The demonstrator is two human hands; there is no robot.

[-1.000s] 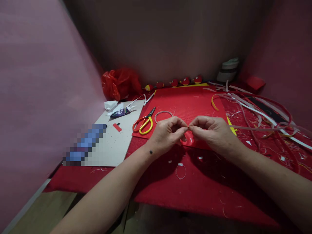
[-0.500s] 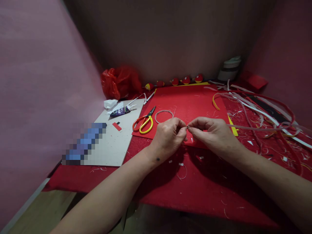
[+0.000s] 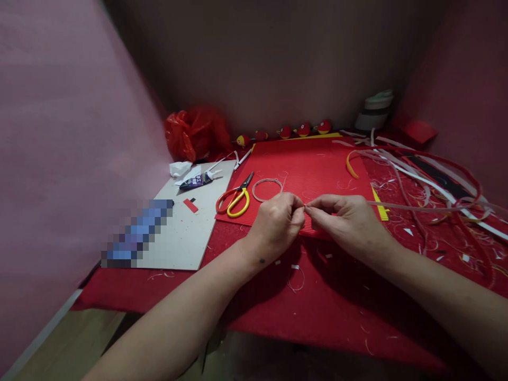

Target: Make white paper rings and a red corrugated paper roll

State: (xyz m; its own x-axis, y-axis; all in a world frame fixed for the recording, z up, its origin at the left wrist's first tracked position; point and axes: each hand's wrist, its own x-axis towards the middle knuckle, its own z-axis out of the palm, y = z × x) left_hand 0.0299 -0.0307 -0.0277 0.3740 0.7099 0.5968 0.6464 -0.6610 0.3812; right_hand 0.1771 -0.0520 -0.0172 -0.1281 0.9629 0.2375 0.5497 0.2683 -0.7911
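Above the near part of the red corrugated sheet (image 3: pixel 305 164), the left hand (image 3: pixel 278 219) and right hand (image 3: pixel 343 214) meet, fingertips pinched on one tiny piece (image 3: pixel 305 207), too small for telling its long axis. It sits between both hands, neither being nearer. On the sheet, a thin ring (image 3: pixel 268 180) lies just beyond the left hand.
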